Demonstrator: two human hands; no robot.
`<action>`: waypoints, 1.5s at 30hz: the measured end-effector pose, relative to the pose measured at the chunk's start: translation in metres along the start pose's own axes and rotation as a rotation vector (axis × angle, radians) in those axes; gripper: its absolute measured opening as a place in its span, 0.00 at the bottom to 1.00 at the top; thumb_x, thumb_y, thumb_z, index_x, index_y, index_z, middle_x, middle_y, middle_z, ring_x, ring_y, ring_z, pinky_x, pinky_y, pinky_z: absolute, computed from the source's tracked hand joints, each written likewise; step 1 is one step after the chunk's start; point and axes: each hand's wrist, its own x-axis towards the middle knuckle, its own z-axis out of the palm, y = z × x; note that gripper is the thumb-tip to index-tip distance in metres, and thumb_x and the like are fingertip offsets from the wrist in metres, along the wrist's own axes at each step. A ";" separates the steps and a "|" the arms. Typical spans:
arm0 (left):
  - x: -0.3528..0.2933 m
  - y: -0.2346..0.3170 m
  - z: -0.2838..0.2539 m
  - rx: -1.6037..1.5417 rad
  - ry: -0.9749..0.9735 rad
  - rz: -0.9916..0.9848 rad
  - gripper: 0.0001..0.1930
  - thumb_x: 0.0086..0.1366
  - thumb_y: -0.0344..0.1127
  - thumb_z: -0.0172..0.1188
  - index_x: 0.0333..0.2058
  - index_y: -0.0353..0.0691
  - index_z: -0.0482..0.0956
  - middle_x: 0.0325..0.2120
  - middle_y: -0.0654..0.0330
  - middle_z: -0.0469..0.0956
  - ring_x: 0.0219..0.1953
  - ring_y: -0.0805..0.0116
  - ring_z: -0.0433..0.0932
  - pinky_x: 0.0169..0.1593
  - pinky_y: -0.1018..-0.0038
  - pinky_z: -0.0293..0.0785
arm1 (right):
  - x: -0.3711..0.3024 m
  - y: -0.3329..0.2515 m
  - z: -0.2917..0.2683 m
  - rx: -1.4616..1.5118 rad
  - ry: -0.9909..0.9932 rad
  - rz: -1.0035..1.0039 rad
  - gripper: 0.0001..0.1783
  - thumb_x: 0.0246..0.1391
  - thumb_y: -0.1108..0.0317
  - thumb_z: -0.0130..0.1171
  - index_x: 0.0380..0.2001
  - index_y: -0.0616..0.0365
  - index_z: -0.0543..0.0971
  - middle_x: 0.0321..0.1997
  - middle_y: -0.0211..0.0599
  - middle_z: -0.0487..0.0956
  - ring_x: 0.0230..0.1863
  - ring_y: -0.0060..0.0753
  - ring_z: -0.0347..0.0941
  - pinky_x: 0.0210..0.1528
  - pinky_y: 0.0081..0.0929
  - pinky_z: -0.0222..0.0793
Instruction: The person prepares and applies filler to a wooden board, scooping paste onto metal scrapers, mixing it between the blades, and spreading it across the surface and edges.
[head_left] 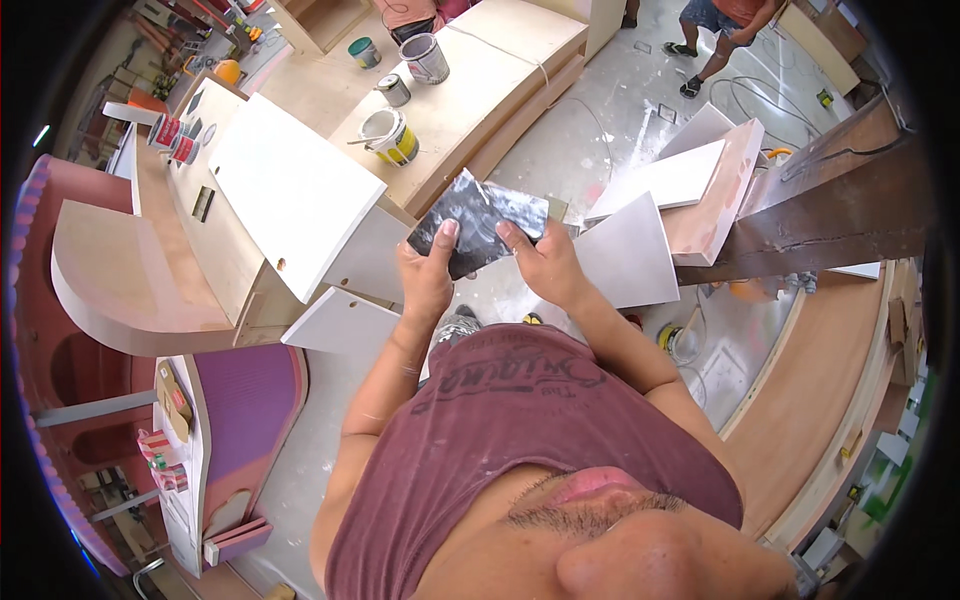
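Both of my hands hold a dark grey, worn sheet of sandpaper [478, 218] in front of my chest. My left hand [427, 276] pinches its lower left corner with the thumb on top. My right hand [543, 262] grips its right edge. The sheet is crumpled and creased, with pale scuffed patches. Just left of it lies a long white-painted board [296, 190] with a small hole near its end. A triangular white panel [632, 255] leans to the right of my right hand.
Several paint tins [389, 135] stand on a plywood bench [470, 95] ahead. White panels [672, 178] lean against a dark wooden beam [820, 225] on the right. A curved plywood piece [120, 270] sits left. Another person's legs [712, 40] show at the top.
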 end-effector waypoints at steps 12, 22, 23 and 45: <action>0.019 0.038 -0.062 0.322 -0.307 0.115 0.13 0.66 0.36 0.58 0.40 0.29 0.77 0.22 0.66 0.77 0.23 0.83 0.72 0.26 0.83 0.69 | 0.004 -0.019 0.031 -0.201 -0.235 0.243 0.16 0.61 0.64 0.54 0.47 0.64 0.74 0.35 0.46 0.80 0.35 0.37 0.76 0.43 0.32 0.69; 0.041 0.019 -0.066 0.039 0.008 0.196 0.17 0.63 0.37 0.60 0.45 0.29 0.74 0.33 0.60 0.78 0.36 0.73 0.75 0.42 0.76 0.72 | 0.019 -0.028 0.074 -0.128 0.171 0.165 0.15 0.61 0.64 0.55 0.46 0.65 0.75 0.34 0.42 0.81 0.32 0.27 0.75 0.40 0.29 0.72; 0.040 0.024 -0.064 0.011 -0.022 0.264 0.16 0.64 0.36 0.60 0.45 0.29 0.74 0.31 0.61 0.77 0.34 0.74 0.75 0.39 0.77 0.74 | 0.019 -0.028 0.078 -0.108 0.144 0.143 0.16 0.62 0.65 0.54 0.47 0.65 0.75 0.33 0.41 0.81 0.30 0.25 0.75 0.37 0.28 0.72; 0.061 0.046 -0.087 0.345 -0.513 0.252 0.13 0.66 0.40 0.59 0.34 0.32 0.79 0.16 0.68 0.73 0.17 0.83 0.67 0.21 0.82 0.64 | 0.018 -0.034 0.076 -0.050 0.004 0.423 0.14 0.60 0.68 0.54 0.45 0.67 0.74 0.33 0.38 0.78 0.28 0.22 0.73 0.27 0.23 0.76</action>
